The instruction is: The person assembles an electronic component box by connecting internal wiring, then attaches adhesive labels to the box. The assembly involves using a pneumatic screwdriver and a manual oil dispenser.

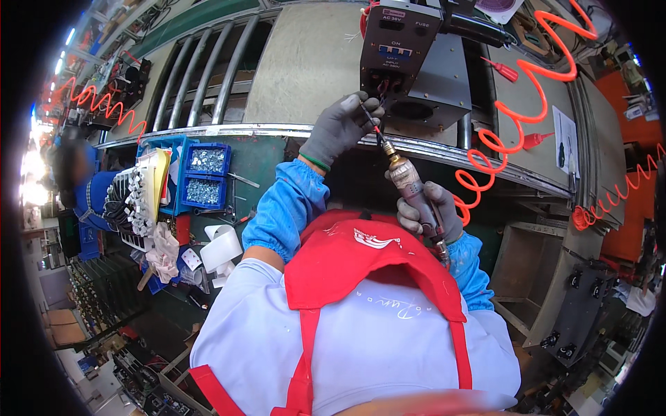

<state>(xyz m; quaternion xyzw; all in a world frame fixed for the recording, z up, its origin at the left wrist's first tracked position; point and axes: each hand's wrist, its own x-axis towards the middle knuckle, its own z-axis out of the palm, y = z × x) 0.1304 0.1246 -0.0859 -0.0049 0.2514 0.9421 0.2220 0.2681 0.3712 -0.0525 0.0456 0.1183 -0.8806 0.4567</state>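
My right hand (437,211), in a grey glove, grips a pneumatic screwdriver (411,186) with a metal body and brass-coloured collar. Its thin bit (375,127) slants up and left to the fingers of my left hand (338,128). That hand, gloved too, is closed in a pinch around the bit's tip; anything small between the fingers is hidden. Just beyond stands a dark grey machine housing (374,66) with blue breaker switches (395,51) on its panel. Wires (383,87) come out of an opening low on that panel, close to my left fingertips.
Coiled orange air hoses (517,114) hang at the right, near red-handled screwdrivers (505,71). A metal-edged bench with rollers (211,73) runs across the far side. Blue bins of small hardware (206,191), papers (161,177) and bundled cables (125,201) sit at the left.
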